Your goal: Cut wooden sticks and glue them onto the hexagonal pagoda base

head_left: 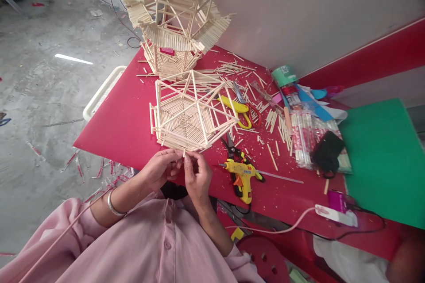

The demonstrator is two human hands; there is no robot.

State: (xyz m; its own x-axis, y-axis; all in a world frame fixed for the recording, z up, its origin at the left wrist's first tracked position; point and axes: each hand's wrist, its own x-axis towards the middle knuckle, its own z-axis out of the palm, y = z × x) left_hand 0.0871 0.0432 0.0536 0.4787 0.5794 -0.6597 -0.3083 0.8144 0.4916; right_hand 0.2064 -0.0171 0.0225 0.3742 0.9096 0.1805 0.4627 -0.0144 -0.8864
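At the near edge of the table, my left hand [161, 169] and my right hand [198, 177] meet with fingers pinched together. A short pale wooden stick [184, 153] pokes up between the fingertips, just against the near rim of a hexagonal stick frame [195, 106]. This frame has a floor of sticks laid in rings and an open lattice of struts above it. Whether the short stick is joined to the frame, I cannot tell. Behind it stands a tall tiered pagoda model [179, 17] of the same sticks.
Right of the frame lie a yellow glue gun [244, 172], black pliers [229, 143], a yellow cutter [234, 105] and scattered sticks [272, 154]. Bagged sticks [303, 137], a black object [328, 148] and a green board [381, 159] lie farther right. A cable [282, 231] crosses the front.
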